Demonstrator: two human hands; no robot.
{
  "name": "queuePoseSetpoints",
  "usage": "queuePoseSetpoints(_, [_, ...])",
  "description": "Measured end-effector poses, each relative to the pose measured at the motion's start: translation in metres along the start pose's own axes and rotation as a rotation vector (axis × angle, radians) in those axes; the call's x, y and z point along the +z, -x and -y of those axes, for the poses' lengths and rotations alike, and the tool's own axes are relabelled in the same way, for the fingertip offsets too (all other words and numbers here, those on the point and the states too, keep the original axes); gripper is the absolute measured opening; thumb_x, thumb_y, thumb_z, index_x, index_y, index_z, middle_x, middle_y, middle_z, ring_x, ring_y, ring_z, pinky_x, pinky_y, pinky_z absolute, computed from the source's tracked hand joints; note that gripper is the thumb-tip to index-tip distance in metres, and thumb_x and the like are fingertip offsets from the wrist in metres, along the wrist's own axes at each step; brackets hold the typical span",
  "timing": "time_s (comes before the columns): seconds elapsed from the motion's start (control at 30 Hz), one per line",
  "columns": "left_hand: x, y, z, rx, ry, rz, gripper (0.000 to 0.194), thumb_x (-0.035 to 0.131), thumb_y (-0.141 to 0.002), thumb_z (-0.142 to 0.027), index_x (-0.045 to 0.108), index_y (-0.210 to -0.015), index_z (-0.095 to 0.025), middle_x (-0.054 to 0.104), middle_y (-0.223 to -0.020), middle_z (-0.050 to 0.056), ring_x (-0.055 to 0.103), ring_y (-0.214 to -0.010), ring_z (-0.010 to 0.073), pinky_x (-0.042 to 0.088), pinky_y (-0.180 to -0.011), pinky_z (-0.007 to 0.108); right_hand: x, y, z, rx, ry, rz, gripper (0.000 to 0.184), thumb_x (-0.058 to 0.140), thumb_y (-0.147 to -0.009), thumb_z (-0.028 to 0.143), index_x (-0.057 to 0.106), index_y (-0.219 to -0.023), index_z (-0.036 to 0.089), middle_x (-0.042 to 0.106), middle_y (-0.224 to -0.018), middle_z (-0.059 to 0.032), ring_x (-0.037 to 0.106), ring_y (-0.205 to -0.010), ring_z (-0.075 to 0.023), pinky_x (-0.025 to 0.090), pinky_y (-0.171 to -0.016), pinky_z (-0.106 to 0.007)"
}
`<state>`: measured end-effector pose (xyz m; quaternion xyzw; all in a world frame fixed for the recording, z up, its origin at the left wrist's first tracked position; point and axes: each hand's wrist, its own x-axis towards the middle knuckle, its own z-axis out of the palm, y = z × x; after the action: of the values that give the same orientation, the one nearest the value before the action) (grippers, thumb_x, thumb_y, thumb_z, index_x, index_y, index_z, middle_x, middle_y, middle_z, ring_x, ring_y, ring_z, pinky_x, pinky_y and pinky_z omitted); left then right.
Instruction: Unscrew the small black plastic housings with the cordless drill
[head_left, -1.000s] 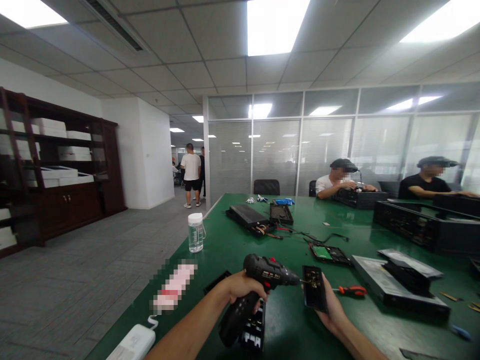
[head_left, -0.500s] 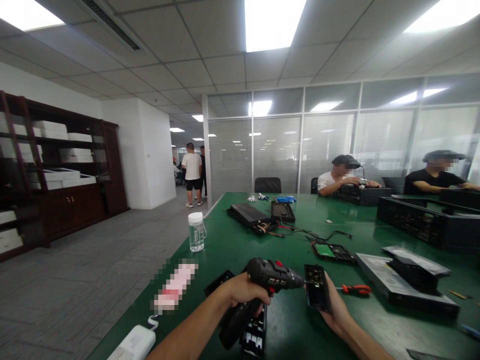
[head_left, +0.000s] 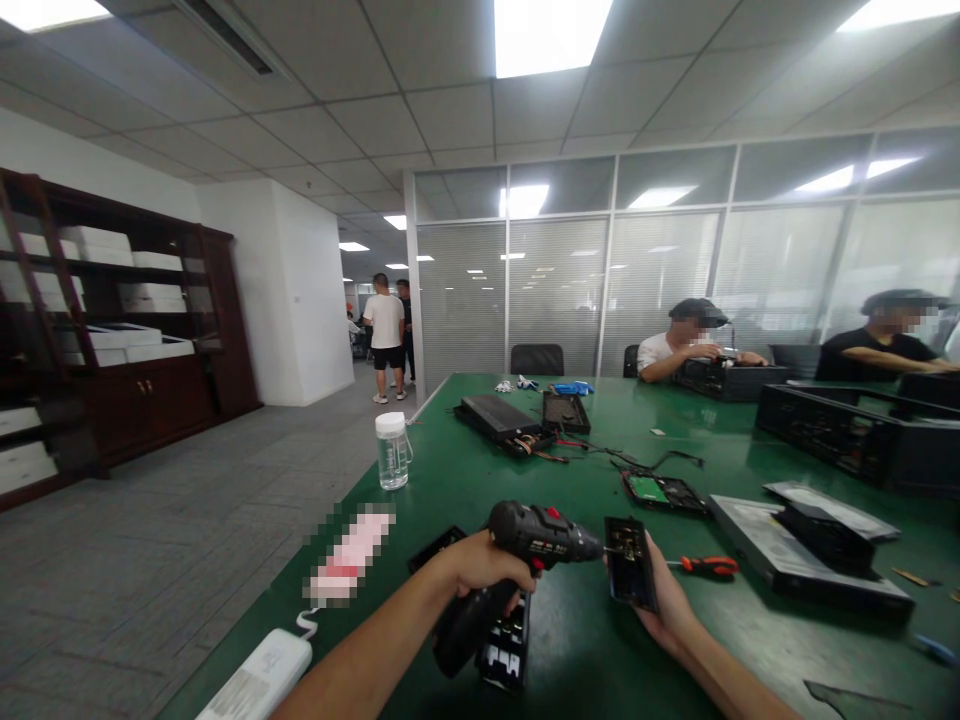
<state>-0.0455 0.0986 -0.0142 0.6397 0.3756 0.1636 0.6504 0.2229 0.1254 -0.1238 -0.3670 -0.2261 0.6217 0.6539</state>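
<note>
My left hand (head_left: 484,568) is wrapped round the grip of a black cordless drill (head_left: 536,530) with red accents. The drill points right, and its thin bit reaches the inside of a small black housing (head_left: 630,580). Brass-coloured parts show in that housing; whether the bit sits on a screw is too small to tell. My right hand (head_left: 664,600) holds the housing upright from its right side, fingers partly hidden behind it. Beneath the drill lies another black part with shiny pieces (head_left: 504,650). A red-and-black screwdriver (head_left: 709,567) lies just right of my right hand.
On the green table (head_left: 577,640) stand a water bottle (head_left: 391,452), a white power strip (head_left: 259,675), a black box with cables (head_left: 499,420), a green circuit board in a frame (head_left: 649,489) and a flat metal drive (head_left: 802,550). Two co-workers sit at the far right behind black cases (head_left: 847,435).
The view has shifted slightly. Both hands keep their grips, and the drill bit stays at the housing throughout.
</note>
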Motion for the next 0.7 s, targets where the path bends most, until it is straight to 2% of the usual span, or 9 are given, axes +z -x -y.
queuePoseSetpoints(0.27, [-0.0006, -0.0012, 0.0027, 0.026, -0.015, -0.014, 0.018, 0.06, -0.054, -0.022, 0.059, -0.069, -0.013, 0.052, -0.047, -0.002, 0.048, -0.043, 0.0117, 0.037, -0.046, 0.024, 0.0016, 0.0012, 0.001, -0.015, 0.012, 0.039, 0.037, 0.058, -0.07, 0.048, 0.06, -0.09, 0.017, 0.066, -0.076, -0.0042, 0.062, -0.073, -0.0211, 0.049, -0.064, -0.031])
queuePoseSetpoints(0.53, [-0.0002, -0.0011, 0.0037, 0.031, -0.007, -0.023, 0.02, 0.061, -0.054, -0.022, 0.059, -0.07, -0.012, 0.053, -0.051, -0.001, 0.048, -0.044, 0.0114, 0.038, -0.046, 0.025, 0.003, 0.0017, 0.0018, -0.018, -0.006, 0.008, 0.038, 0.059, -0.068, 0.047, 0.06, -0.093, 0.018, 0.066, -0.077, -0.0036, 0.062, -0.07, -0.0203, 0.05, -0.065, -0.032])
queuePoseSetpoints(0.7, [-0.0005, -0.0017, 0.0045, 0.037, -0.01, -0.016, 0.02, 0.06, -0.055, -0.023, 0.059, -0.072, -0.013, 0.053, -0.05, -0.001, 0.048, -0.044, 0.0115, 0.037, -0.046, 0.024, 0.0024, 0.0025, 0.0016, -0.022, -0.006, 0.031, 0.036, 0.058, -0.07, 0.047, 0.06, -0.091, 0.018, 0.065, -0.074, -0.0027, 0.062, -0.071, -0.0207, 0.049, -0.066, -0.033])
